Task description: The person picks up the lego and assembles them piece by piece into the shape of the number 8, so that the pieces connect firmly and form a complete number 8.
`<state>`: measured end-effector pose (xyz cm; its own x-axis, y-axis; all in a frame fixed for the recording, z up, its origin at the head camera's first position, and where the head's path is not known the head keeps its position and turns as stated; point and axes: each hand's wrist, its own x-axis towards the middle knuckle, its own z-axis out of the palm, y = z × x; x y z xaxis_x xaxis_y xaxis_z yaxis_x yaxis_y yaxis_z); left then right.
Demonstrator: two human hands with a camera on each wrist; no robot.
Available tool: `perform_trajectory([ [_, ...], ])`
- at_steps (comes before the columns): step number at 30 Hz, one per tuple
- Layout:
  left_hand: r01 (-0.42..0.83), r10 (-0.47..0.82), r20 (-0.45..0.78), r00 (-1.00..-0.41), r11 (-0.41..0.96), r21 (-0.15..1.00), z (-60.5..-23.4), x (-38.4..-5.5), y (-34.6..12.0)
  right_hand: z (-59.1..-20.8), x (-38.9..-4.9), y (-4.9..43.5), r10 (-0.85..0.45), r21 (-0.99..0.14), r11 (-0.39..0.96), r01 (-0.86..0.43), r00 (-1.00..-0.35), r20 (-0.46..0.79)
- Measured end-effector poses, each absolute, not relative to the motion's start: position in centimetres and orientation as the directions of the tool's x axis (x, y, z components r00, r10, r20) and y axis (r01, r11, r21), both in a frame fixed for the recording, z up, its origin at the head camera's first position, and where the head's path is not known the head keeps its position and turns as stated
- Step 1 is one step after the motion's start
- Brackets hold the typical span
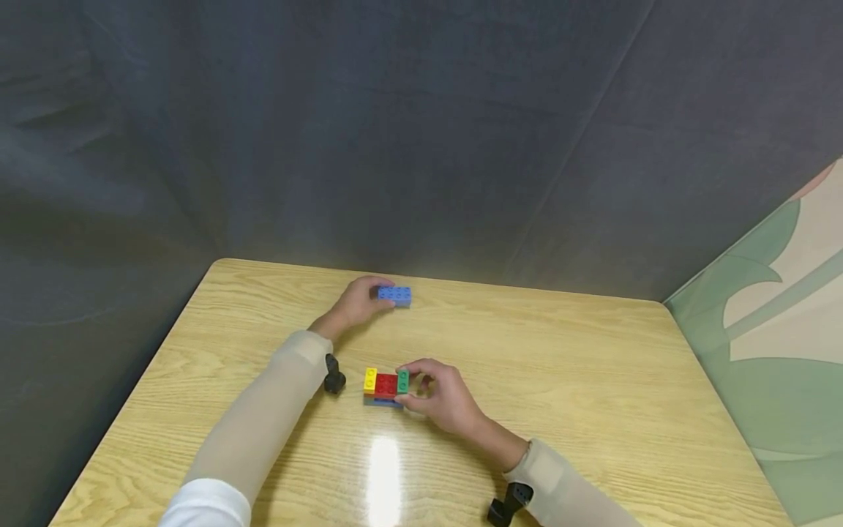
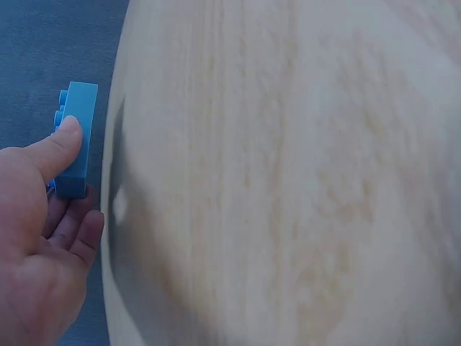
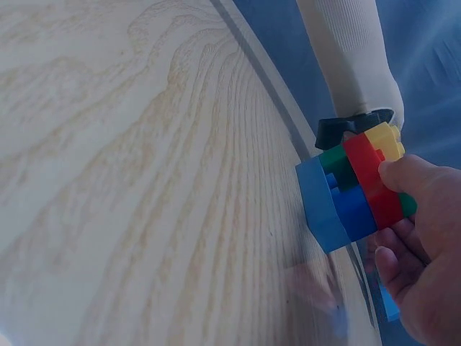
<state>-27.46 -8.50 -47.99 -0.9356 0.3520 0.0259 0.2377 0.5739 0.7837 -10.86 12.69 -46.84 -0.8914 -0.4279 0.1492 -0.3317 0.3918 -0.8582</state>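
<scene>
My left hand (image 1: pixel 358 301) pinches a blue building brick (image 1: pixel 394 295) near the table's far edge, thumb on one long side and fingers on the other. In the left wrist view the blue brick (image 2: pixel 78 140) shows its studs facing left. Nearer the front, my right hand (image 1: pixel 448 399) grips a small stack of bricks (image 1: pixel 386 385) at its right end. Seen from above, the stack carries a yellow, a red and a green brick. The right wrist view shows a light blue brick (image 3: pixel 317 205) at its base, with darker blue and green bricks under the red brick (image 3: pixel 373 180).
The wooden table (image 1: pixel 560 366) has a dark curtain (image 1: pixel 421 146) behind it and along the left. A patterned panel (image 1: pixel 784 351) stands along the right side. Black wrist mounts (image 1: pixel 334 375) sit on both sleeves.
</scene>
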Motion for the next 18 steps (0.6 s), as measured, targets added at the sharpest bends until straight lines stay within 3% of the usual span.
perform_trajectory([
  [18,0.242,0.350,0.056,-0.935,0.515,0.822,-44.3,-25.9,-9.6,-46.8,-11.0,12.7,-0.432,-0.859,0.390,-0.333,-0.890,0.149],
])
